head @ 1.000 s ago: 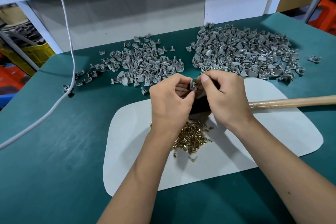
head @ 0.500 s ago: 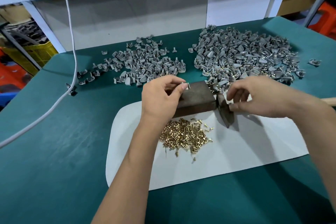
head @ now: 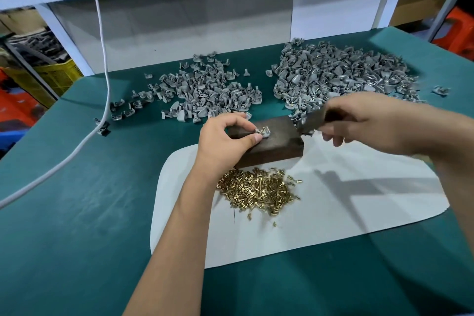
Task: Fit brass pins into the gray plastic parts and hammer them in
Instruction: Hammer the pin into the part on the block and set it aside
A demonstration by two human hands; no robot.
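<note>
Your left hand (head: pixel 225 136) pinches a small gray plastic part (head: pixel 264 133), a brass pin standing in it, on the dark rectangular block (head: pixel 277 143). Your right hand (head: pixel 369 120) grips the blurred dark-headed hammer (head: pixel 311 120) above the block's right end. Loose brass pins (head: pixel 256 191) lie heaped on the white sheet (head: pixel 359 213); two piles of gray parts (head: pixel 338 74) lie behind.

Bright overhead light; right hand (head: pixel 369 120) motion-blurred; edges bowed.
</note>
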